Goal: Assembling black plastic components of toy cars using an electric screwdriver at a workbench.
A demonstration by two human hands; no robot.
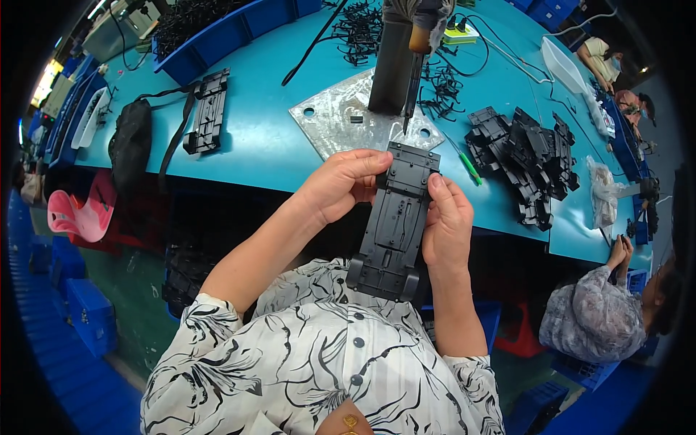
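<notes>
A black plastic toy car chassis [395,217] is held between my two hands, its long flat face turned up. My left hand [344,181] grips its far left edge, thumb on top. My right hand [447,221] closes on the far right side, thumb pressed on the rim; the fingers beneath are partly hidden. Just beyond the far end, the tip of an upright powered screwdriver [414,87] points down above a grey metal plate [326,109] with holes. A dark post [390,69] rises from this plate.
Several similar black chassis [518,156] lie piled on the right, near a green-handled tool [470,168]. Another chassis [208,112] and a black pouch [130,138] lie left. Small black parts [357,32] and a blue bin [217,47] are behind. A co-worker [594,315] sits at right.
</notes>
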